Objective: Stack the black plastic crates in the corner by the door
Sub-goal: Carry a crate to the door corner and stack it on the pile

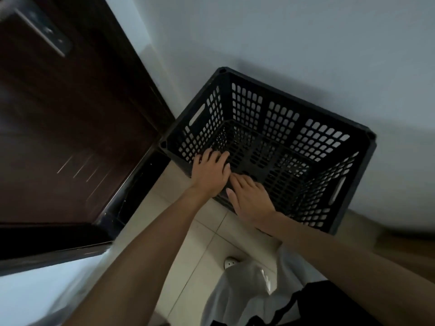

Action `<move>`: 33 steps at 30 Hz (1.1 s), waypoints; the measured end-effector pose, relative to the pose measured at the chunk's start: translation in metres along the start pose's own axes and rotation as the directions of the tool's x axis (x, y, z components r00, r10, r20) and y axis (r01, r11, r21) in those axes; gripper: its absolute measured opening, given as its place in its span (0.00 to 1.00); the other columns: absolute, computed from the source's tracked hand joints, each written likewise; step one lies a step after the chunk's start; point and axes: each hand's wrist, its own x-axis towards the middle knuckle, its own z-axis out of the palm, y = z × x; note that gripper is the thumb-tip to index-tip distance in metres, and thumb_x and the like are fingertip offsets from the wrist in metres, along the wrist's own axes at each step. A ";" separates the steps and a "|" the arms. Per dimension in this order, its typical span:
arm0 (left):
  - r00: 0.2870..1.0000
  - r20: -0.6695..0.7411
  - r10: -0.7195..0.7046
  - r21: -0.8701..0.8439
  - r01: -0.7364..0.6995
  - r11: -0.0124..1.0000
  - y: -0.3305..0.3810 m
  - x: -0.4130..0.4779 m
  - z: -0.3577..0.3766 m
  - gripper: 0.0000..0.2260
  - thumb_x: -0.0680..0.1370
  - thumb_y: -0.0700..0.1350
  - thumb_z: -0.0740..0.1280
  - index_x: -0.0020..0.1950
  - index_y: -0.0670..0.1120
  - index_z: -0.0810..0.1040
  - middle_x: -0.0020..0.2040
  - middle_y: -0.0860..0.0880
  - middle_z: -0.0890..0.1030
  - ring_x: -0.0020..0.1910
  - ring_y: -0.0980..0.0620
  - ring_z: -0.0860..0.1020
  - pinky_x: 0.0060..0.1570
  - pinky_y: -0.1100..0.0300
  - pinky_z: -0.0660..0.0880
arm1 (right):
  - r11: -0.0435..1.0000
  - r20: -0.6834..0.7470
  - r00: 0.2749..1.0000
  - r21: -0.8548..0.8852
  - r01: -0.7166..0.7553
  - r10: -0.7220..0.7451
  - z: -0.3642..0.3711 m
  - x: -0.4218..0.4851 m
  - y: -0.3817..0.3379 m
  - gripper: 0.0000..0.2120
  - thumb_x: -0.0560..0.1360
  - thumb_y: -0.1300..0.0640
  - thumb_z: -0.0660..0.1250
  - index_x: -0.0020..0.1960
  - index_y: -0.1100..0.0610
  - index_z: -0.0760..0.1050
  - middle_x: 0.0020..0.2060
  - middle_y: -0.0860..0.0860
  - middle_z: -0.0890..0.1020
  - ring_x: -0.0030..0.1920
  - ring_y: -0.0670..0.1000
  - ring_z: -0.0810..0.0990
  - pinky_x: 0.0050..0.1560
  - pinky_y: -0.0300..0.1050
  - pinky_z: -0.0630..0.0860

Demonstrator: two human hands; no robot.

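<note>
A black plastic crate (294,101) with perforated walls and slot handles stands in the corner, between the white wall and the dark door (70,118). It is open at the top and nothing lies in it. Whether another crate sits beneath it is hidden. My left hand (209,171) is on the near rim close to the crate's left corner, fingers curled over the edge into the crate. My right hand (250,200) sits just to its right on the same rim, thumb outside and fingers laid over the edge.
The dark brown door has a metal handle (35,27) at the upper left and a black threshold along its base. Pale floor tiles (204,234) run from the crate toward me. A white shoe tip (231,262) and my white clothing show below.
</note>
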 end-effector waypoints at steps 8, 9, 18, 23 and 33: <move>0.986 -0.084 0.147 -0.035 -0.150 0.988 -0.004 0.004 0.002 0.18 0.79 0.54 0.55 0.60 0.52 0.79 0.53 0.52 0.84 0.58 0.48 0.78 0.53 0.50 0.72 | 0.997 0.021 0.999 0.070 -0.029 0.028 -0.003 0.004 -0.002 0.33 0.78 0.39 0.35 0.74 0.54 0.60 0.71 0.49 0.67 0.70 0.51 0.66 0.61 0.50 0.73; 0.986 -0.081 0.144 -0.047 -0.148 0.988 -0.004 0.005 0.001 0.18 0.78 0.54 0.55 0.60 0.52 0.80 0.53 0.52 0.84 0.57 0.48 0.78 0.51 0.50 0.72 | 0.996 0.021 0.999 0.087 -0.029 0.027 -0.002 0.005 -0.001 0.34 0.77 0.38 0.35 0.74 0.54 0.60 0.70 0.49 0.68 0.70 0.51 0.66 0.61 0.51 0.73; 0.989 -0.054 0.134 -0.032 -0.136 0.990 -0.003 0.003 0.003 0.17 0.78 0.56 0.55 0.55 0.53 0.82 0.47 0.53 0.85 0.50 0.49 0.81 0.48 0.53 0.74 | 0.993 -0.001 1.000 0.115 0.001 0.000 -0.004 0.002 -0.002 0.39 0.73 0.37 0.26 0.68 0.52 0.65 0.60 0.49 0.77 0.58 0.51 0.76 0.53 0.49 0.77; 0.993 -0.004 0.119 -0.088 -0.119 0.989 -0.003 0.007 -0.003 0.17 0.78 0.57 0.56 0.55 0.53 0.82 0.48 0.53 0.85 0.49 0.50 0.82 0.44 0.54 0.76 | 0.991 0.032 0.999 0.136 -0.005 0.001 -0.009 0.000 -0.002 0.40 0.71 0.36 0.27 0.70 0.50 0.63 0.58 0.47 0.77 0.56 0.51 0.78 0.51 0.46 0.74; 0.961 -0.270 0.068 -0.313 -0.154 0.937 -0.094 0.083 -0.053 0.12 0.82 0.44 0.59 0.64 0.47 0.75 0.59 0.49 0.78 0.60 0.50 0.74 0.56 0.55 0.75 | 0.965 -0.085 0.996 0.262 0.032 -0.010 -0.081 0.113 -0.019 0.12 0.82 0.52 0.51 0.64 0.53 0.64 0.60 0.51 0.73 0.59 0.54 0.74 0.54 0.52 0.74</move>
